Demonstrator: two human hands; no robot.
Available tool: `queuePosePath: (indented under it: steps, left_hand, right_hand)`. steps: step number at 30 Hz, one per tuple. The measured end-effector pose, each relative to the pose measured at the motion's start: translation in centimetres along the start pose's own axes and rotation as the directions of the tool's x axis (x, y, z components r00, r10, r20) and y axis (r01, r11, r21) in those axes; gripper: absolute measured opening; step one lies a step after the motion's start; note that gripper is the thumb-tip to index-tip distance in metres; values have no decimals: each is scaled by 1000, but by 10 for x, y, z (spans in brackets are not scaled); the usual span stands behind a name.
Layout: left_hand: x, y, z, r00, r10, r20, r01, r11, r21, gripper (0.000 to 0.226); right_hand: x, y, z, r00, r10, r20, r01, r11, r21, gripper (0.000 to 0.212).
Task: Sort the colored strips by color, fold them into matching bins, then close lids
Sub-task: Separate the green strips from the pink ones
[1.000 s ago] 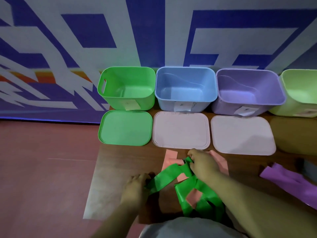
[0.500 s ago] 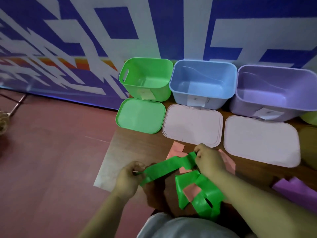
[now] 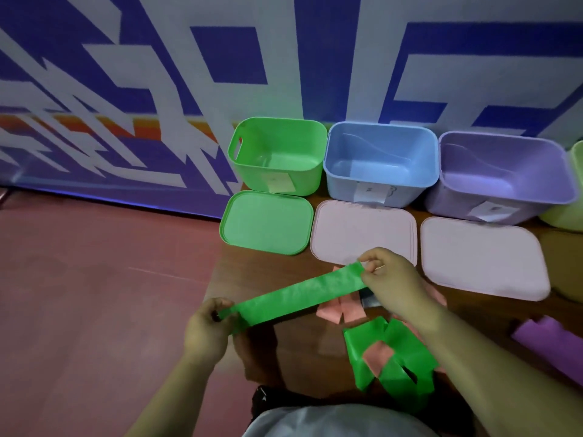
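Green strip (image 3: 299, 294) held stretched between both hands
Left hand (image 3: 205, 329) pinches one end and right hand (image 3: 391, 279) the other. Beneath the right wrist lie pink strips (image 3: 340, 312) and loose green strips (image 3: 394, 357) (overlapping). Beyond the knuckles are a pink lid (image 3: 362, 228), a green lid (image 3: 268, 222) and the open green bin (image 3: 277, 156).

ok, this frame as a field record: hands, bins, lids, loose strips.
left hand: pinches one end of the long flat green strip
right hand: pinches its other end; strip stretched straight between both hands
bins: green plastic bin, blue plastic bin, purple plastic bin; all lidless, nothing visible inside
lids: green plastic lid, two pale pink plastic lids, flat before the bins
loose: tangled green strips, pink strips, purple strips on the brown wooden table
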State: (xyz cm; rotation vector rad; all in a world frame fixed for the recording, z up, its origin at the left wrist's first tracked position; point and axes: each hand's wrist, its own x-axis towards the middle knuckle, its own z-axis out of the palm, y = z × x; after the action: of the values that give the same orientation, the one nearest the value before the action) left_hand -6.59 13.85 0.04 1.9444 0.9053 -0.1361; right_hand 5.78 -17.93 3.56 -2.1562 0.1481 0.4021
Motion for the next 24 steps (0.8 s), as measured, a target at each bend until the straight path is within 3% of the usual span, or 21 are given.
queuePosePath:
  steps: [9,16,20,24]
  left_hand:
    - [79,-24,-82,999,31,39,-34,998,59,20]
    - [113,-11,-85,966,170,195,-209,957,202,17]
    - [112,-5,-73,899,339,278,-422,842,337,27]
    - [99,3,-55,794,445,414,-582,752,308,33]
  right_hand:
    - [-8,-36,97,997,64,-32,-64,998,5,29]
    - [5,-41,115,979,179,-96,-186,980,-68,24]
    - [0,-26,110,961,246,-128,-263,956,-132,30]
    - [-27,-18,99,974,152,-170,-180,969,-170,36]
